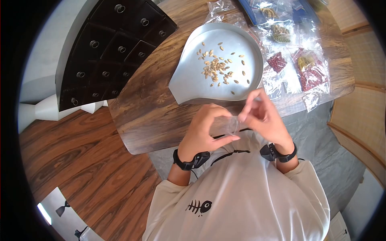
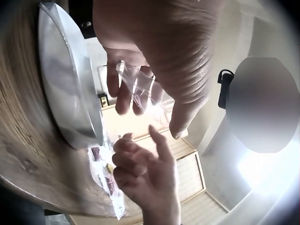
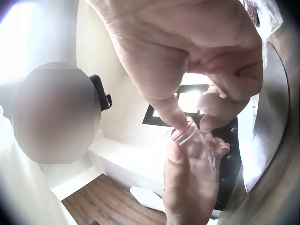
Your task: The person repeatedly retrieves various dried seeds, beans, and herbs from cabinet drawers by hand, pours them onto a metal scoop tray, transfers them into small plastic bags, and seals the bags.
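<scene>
A small clear zip bag (image 3: pixel 199 150) with a red line along its mouth is held in my left hand (image 1: pixel 201 130). The left thumb and fingers curve round the bag, its film showing between them in the left wrist view. My right hand (image 1: pixel 265 120) is close beside it, thumb and forefinger bent toward each other at the bag's mouth. A gap shows between these two fingertips in both wrist views, and the other right fingers are curled. Just beyond the hands, a metal scoop-shaped tray (image 1: pixel 189 80) carries a scatter of light brown seeds or pods (image 1: pixel 215 68).
Clear bags of dark red grains (image 1: pixel 311 78), greenish pieces (image 1: pixel 280 34) and other goods lie right of the tray. A blue folder-like item (image 1: pixel 247 12) is behind them. A dark cabinet of small drawers (image 1: pixel 112 44) stands left. The wooden table's (image 1: pixel 136 136) near edge runs by the body.
</scene>
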`<action>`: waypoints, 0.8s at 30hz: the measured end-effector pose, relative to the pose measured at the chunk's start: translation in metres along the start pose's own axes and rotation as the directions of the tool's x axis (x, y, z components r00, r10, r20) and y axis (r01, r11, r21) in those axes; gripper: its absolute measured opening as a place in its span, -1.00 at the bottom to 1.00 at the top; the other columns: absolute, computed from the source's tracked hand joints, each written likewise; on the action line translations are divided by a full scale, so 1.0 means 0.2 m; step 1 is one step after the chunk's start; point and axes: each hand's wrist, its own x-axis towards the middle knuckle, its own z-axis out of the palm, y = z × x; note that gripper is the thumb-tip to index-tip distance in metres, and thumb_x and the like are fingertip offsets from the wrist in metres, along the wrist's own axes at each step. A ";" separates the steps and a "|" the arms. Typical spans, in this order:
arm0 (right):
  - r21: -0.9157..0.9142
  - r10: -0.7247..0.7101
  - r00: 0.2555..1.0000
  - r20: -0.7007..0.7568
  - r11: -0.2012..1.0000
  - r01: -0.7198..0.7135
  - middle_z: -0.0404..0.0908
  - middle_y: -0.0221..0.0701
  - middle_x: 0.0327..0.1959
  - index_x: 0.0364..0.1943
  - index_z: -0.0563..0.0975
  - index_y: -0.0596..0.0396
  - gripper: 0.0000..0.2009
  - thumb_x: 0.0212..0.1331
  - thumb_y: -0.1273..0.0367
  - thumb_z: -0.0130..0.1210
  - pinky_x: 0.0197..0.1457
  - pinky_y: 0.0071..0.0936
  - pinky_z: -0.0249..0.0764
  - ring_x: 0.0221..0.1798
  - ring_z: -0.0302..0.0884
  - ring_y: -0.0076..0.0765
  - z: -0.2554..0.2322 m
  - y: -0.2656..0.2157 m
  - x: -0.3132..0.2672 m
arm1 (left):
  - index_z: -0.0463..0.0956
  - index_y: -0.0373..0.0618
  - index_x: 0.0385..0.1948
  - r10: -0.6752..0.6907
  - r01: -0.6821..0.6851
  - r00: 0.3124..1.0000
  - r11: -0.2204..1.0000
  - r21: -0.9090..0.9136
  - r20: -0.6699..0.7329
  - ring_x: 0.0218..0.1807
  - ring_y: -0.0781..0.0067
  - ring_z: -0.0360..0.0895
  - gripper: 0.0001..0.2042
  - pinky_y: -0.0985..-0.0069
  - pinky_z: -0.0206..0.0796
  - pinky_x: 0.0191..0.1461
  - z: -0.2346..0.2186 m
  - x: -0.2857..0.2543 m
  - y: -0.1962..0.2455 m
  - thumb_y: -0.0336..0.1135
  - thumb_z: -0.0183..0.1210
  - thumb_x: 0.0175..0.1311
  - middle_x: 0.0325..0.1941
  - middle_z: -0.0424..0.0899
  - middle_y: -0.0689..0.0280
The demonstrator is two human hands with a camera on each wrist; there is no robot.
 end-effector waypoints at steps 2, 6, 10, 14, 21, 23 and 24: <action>-0.014 -0.066 0.991 -0.115 0.998 0.065 0.57 -0.50 -0.31 0.02 0.28 0.03 -0.70 0.37 0.49 0.17 -0.43 -0.71 0.30 -0.42 0.43 -0.74 -0.02 0.00 -0.01 | 0.41 -0.09 -0.08 -0.037 0.016 0.995 0.974 -0.227 -0.091 -0.01 0.23 0.59 -0.41 0.28 0.38 0.16 0.00 -0.03 -0.05 -0.36 0.62 -0.13 -0.08 0.65 0.15; -0.145 0.004 0.918 -0.398 0.987 -0.067 0.59 -0.43 -0.38 0.17 0.23 0.10 -0.62 0.41 0.42 0.13 -0.49 -0.65 0.36 -0.47 0.48 -0.68 -0.03 0.02 0.00 | 0.29 -0.07 -0.05 -0.034 -0.006 0.990 0.959 -0.283 -0.137 0.01 0.28 0.59 -0.43 0.29 0.38 0.18 0.01 -0.07 -0.13 -0.41 0.54 0.00 -0.07 0.64 0.10; -0.330 0.000 0.891 -0.453 0.929 -0.168 0.68 -0.30 -0.45 0.42 0.07 0.19 -0.39 0.43 0.34 0.10 -0.48 -0.53 0.45 -0.56 0.57 -0.51 0.00 0.06 0.07 | 0.29 -0.13 0.09 -0.067 -0.013 0.976 0.933 -0.360 -0.209 0.02 0.29 0.61 -0.40 0.30 0.37 0.19 0.03 -0.06 -0.12 -0.37 0.49 0.07 -0.08 0.65 0.11; -0.377 0.033 0.904 -0.426 0.902 -0.211 0.71 -0.27 -0.48 0.53 -0.06 0.20 -0.29 0.44 0.33 0.06 -0.50 -0.45 0.49 -0.61 0.60 -0.41 0.03 0.11 0.12 | 0.34 -0.19 0.16 -0.107 0.064 0.981 0.966 -0.250 -0.165 0.00 0.30 0.63 -0.41 0.31 0.36 0.21 -0.03 -0.10 -0.11 -0.35 0.46 0.12 -0.06 0.66 0.13; -0.241 0.023 0.894 -0.448 0.960 -0.145 0.69 -0.21 -0.48 0.55 -0.07 0.19 -0.32 0.44 0.44 -0.05 -0.55 -0.49 0.48 -0.62 0.59 -0.44 0.02 0.12 0.17 | 0.48 -0.24 0.07 -0.248 0.188 0.925 0.957 -0.220 -0.288 0.03 0.42 0.61 -0.62 0.42 0.40 0.20 -0.06 -0.23 -0.16 -0.47 0.33 0.23 -0.07 0.67 0.24; -0.183 0.033 0.883 -0.469 0.974 -0.134 0.67 -0.20 -0.49 0.56 -0.08 0.19 -0.32 0.43 0.47 -0.08 -0.58 -0.54 0.46 -0.62 0.57 -0.46 0.01 0.11 0.15 | 0.49 -0.22 0.06 -0.361 0.296 0.876 0.926 -0.235 -0.320 0.01 0.46 0.61 -0.66 0.48 0.41 0.17 -0.09 -0.29 -0.18 -0.51 0.29 0.26 -0.09 0.67 0.27; -0.187 0.033 0.885 -0.464 0.973 -0.134 0.67 -0.20 -0.49 0.56 -0.08 0.19 -0.32 0.43 0.47 -0.08 -0.58 -0.54 0.46 -0.62 0.57 -0.46 0.01 0.10 0.15 | 0.49 -0.22 0.06 -0.363 0.297 0.873 0.925 -0.236 -0.326 0.01 0.46 0.61 -0.66 0.48 0.41 0.17 -0.10 -0.31 -0.19 -0.51 0.29 0.26 -0.09 0.67 0.27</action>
